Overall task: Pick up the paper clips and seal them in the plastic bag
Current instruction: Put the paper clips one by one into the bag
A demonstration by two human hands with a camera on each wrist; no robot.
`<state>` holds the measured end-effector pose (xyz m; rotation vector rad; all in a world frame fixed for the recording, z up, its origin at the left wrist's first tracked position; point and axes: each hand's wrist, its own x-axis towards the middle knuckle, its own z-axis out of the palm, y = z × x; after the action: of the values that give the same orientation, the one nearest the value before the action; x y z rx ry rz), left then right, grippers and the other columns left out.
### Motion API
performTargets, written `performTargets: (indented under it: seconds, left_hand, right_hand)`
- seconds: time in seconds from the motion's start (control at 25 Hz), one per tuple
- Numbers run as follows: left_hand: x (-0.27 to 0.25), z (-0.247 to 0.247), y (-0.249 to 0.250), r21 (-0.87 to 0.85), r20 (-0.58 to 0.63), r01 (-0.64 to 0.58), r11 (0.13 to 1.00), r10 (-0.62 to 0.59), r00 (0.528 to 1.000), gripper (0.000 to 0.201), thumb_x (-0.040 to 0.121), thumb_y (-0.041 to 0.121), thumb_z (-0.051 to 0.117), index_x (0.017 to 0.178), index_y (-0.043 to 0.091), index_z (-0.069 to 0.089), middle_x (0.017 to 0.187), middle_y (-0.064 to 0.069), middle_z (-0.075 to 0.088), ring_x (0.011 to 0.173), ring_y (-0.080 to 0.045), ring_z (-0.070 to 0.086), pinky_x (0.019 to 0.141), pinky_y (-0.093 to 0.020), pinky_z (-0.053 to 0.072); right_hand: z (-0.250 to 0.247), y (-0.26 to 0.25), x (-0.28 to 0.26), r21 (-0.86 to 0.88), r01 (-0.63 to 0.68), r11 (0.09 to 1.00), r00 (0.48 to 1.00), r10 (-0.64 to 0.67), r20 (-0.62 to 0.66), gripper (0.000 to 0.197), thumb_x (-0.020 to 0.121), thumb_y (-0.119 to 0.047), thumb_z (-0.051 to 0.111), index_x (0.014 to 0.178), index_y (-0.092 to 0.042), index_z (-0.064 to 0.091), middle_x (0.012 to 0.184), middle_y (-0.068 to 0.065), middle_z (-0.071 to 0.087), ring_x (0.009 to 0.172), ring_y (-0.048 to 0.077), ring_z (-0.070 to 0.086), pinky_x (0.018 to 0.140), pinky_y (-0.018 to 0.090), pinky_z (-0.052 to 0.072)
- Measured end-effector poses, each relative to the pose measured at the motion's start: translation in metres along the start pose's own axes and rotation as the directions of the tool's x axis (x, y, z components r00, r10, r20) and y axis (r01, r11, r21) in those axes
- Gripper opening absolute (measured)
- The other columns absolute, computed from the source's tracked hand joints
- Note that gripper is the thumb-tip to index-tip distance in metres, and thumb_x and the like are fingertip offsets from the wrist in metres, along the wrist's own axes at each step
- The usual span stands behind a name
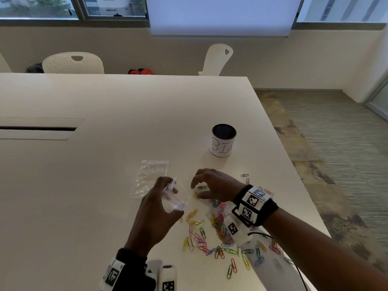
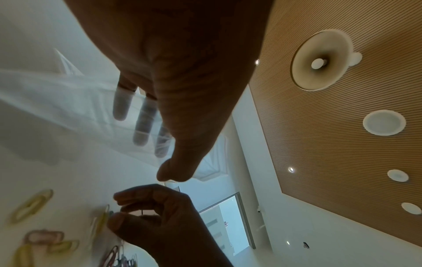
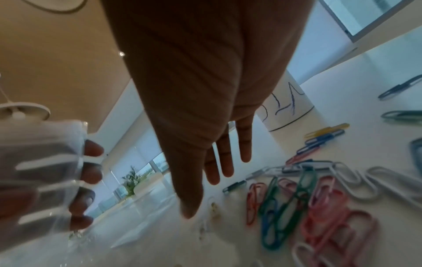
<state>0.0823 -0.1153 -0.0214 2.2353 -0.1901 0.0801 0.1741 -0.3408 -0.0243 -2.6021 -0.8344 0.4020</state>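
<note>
Head view: loading step. Left hand [image 1: 154, 208] grips clear plastic zip bag [image 1: 175, 199]; right hand [image 1: 212, 185], fingers loosely spread just beside bag, nothing visibly held. Next, probably: pinch coloured wire paper clips [image 1: 218, 229] near bag.

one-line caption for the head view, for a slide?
Left hand holds a clear plastic bag open while the right hand reaches into colored paper clips scattered on a white table.

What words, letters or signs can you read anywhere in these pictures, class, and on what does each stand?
"BI", then a cut-off stroke: handwritten on the white paper round the dark cup.
Black-and-white square code markers on both wrist bands: patterns, no readable text.
Nothing readable on the plastic bags or the paper clips.
</note>
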Motion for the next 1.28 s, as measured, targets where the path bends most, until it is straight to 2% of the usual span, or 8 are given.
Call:
performTargets:
  seconds: [0.16,0.32,0.48,0.56,0.8,1.0,1.12,1.28]
  left_hand:
    - [0.003,0.008,0.0,0.003,0.02,-0.022,1.0,0.022,1.0,0.061,0.075,0.028,0.091,0.12,0.035,0.05,0.107,0.019,0.066,0.095,-0.006,0.066,0.076,-0.025,0.06]
    - [0.008,0.011,0.003,-0.011,0.036,-0.02,1.0,0.02,0.999,0.06,0.076,0.024,0.089,0.12,0.033,0.051,0.106,0.02,0.065,0.095,-0.005,0.065,0.076,-0.026,0.058]
    - [0.012,0.015,0.007,-0.015,0.067,-0.009,1.0,0.01,0.998,0.06,0.076,0.023,0.089,0.121,0.034,0.05,0.105,0.024,0.063,0.095,-0.001,0.064,0.076,-0.027,0.059]
    - [0.012,0.016,0.007,-0.017,0.073,-0.001,1.0,0.002,0.997,0.061,0.076,0.023,0.089,0.12,0.036,0.049,0.105,0.024,0.063,0.095,0.001,0.063,0.076,-0.032,0.062]
    - [0.011,0.019,0.007,-0.012,0.06,-0.006,1.0,0.006,0.998,0.061,0.075,0.023,0.09,0.118,0.039,0.049,0.105,0.021,0.065,0.096,0.0,0.063,0.078,-0.033,0.061]
    - [0.012,0.02,0.005,-0.007,0.065,-0.004,1.0,0.004,0.998,0.061,0.076,0.025,0.09,0.116,0.04,0.046,0.105,0.022,0.064,0.096,0.0,0.063,0.078,-0.035,0.063]
    - [0.01,0.02,0.005,-0.018,0.065,-0.001,1.0,0.002,0.998,0.061,0.076,0.024,0.09,0.117,0.039,0.048,0.106,0.02,0.065,0.097,-0.003,0.065,0.078,-0.037,0.063]
    - [0.007,0.022,0.005,-0.035,0.061,-0.014,0.999,0.016,0.998,0.059,0.076,0.024,0.09,0.116,0.039,0.049,0.105,0.018,0.067,0.096,-0.003,0.065,0.078,-0.028,0.059]
  right_hand:
    - [0.006,0.006,0.007,-0.054,0.059,0.997,0.994,-0.054,0.091,0.024,0.091,-0.03,0.074,0.112,-0.018,0.069,0.119,0.0,0.061,0.105,0.014,0.056,0.087,0.035,0.056]
    - [-0.004,0.017,-0.008,-0.035,0.03,0.999,0.994,-0.026,0.109,0.015,0.095,-0.022,0.069,0.108,-0.015,0.07,0.117,0.003,0.062,0.103,0.018,0.062,0.086,0.037,0.06]
    - [-0.008,0.025,-0.023,-0.176,-0.027,0.984,0.987,0.054,0.148,0.061,0.084,-0.051,0.077,0.138,-0.032,0.054,0.141,-0.003,0.051,0.123,0.016,0.052,0.093,0.034,0.054]
    - [-0.007,0.026,-0.027,-0.242,-0.037,0.97,0.98,0.082,0.182,0.074,0.081,-0.052,0.079,0.146,-0.036,0.047,0.147,-0.003,0.045,0.129,0.017,0.046,0.096,0.036,0.052]
    - [0.004,0.021,-0.032,-0.129,-0.012,0.992,0.993,0.028,0.116,0.037,0.096,-0.028,0.069,0.133,-0.024,0.063,0.136,0.001,0.054,0.117,0.018,0.058,0.093,0.03,0.056]
    - [0.018,0.016,-0.031,-0.214,0.057,0.975,0.998,-0.054,0.019,0.014,0.103,-0.019,0.058,0.103,-0.012,0.07,0.106,0.004,0.064,0.084,0.014,0.067,0.073,0.027,0.062]
    - [0.022,0.016,-0.029,-0.239,0.011,0.971,1.0,-0.011,0.0,0.013,0.101,-0.012,0.06,0.095,-0.008,0.071,0.098,0.004,0.065,0.076,0.015,0.068,0.068,0.025,0.061]
    - [0.008,0.025,-0.035,0.043,-0.144,0.989,0.985,0.147,-0.091,0.007,0.091,-0.005,0.07,0.089,-0.007,0.076,0.088,0.005,0.073,0.076,0.018,0.072,0.063,0.013,0.05]
